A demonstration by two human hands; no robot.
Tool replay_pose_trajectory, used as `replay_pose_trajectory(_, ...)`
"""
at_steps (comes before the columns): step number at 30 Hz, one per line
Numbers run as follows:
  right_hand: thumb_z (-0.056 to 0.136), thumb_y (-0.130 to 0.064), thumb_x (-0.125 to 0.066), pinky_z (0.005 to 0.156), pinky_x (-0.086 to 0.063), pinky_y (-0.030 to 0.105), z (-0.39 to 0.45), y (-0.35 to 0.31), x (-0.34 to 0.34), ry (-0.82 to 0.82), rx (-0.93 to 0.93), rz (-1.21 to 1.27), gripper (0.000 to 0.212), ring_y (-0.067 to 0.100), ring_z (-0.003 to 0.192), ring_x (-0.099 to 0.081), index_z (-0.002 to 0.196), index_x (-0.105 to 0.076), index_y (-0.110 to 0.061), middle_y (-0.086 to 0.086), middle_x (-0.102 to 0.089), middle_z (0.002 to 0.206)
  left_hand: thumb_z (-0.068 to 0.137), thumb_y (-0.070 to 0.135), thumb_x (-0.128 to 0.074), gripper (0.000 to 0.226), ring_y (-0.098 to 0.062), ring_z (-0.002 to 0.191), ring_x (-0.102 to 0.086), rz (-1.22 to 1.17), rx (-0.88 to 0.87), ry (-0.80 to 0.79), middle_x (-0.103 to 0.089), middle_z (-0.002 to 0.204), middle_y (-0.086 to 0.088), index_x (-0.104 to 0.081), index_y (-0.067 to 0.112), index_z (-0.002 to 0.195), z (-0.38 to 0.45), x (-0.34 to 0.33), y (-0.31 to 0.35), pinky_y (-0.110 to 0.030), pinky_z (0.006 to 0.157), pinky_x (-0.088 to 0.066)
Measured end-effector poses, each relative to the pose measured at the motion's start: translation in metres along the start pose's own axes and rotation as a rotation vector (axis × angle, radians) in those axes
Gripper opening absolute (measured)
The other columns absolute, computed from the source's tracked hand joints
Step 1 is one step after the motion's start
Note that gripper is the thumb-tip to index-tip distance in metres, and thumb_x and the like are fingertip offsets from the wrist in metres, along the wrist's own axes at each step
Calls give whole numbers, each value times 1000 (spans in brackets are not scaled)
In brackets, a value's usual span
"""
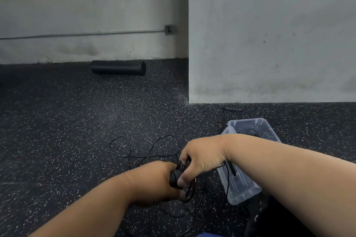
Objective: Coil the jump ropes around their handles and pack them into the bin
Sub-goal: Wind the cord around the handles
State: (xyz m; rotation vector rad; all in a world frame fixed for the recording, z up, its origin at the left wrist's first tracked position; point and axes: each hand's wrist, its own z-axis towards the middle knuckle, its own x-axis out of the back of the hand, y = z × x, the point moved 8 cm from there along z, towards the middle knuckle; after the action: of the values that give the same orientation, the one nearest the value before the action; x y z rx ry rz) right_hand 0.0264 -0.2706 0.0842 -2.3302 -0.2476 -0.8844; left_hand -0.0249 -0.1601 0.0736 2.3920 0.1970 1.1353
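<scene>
L hand (pixel 159 181) is gripping the handles (pixel 174 177); R hand (pixel 200 158) is pinching cord (pixel 134 152), whose slack is lying up-left of the fingers.

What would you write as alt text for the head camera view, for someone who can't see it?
A person's left hand and right hand grip black jump rope handles, with thin black rope looping loose over the speckled floor. A clear plastic bin sits to the right, a black foam roller by the far wall.
</scene>
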Motion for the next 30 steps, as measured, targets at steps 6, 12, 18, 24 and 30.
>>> replay_pose_trajectory(6, 91, -22, -68, 68, -44, 32, -1, -1, 19, 84, 146, 360, 31, 11, 74, -57, 120, -60, -25, -2, -64, 92, 90, 48, -76, 37, -14, 102, -66, 173, 42, 26, -71, 110, 11, -61, 35, 122, 12, -1, -17, -25, 84, -47)
replay_pose_trajectory(12, 77, 11, -52, 73, -42, 39, -2, -17, 20, 14, 360, 394, 50, 19, 86, -46, 113, -59, -23, 2, -51, 96, 82, 45, -80, 50, -12, 104, -67, 143, -169, -35, -69, 115, 15, -52, 40, 123, 22, -24, 6, -33, 94, -55)
replay_pose_trajectory(18, 75, 6, -60, 66, -43, 27, 3, 8, 43, 193, 344, 714, 39, 16, 75, -44, 107, -63, -16, 4, -51, 88, 80, 43, -86, 61, 5, 108, -64, -116, -229, 112, -70, 115, 22, -50, 47, 130, 16, 2, 12, -27, 101, -52)
replay_pose_trajectory(24, 84, 4, -62, 65, -40, 28, -13, 7, 62, 280, 289, 449, 46, 18, 70, -44, 119, -68, -25, 6, -50, 86, 84, 48, -82, 67, -1, 113, -66, -96, -140, 120, -72, 119, 22, -47, 52, 141, 22, 2, -10, -35, 106, -52)
replay_pose_trajectory(30, 102, -35, -59, 64, -40, 25, -9, 17, 39, 264, -19, -188, 19, 1, 70, -58, 111, -73, -27, -15, -63, 82, 89, 45, -77, 76, -16, 110, -68, -223, 202, 361, -69, 130, 6, -42, 32, 156, 39, 24, -86, -40, 103, -54)
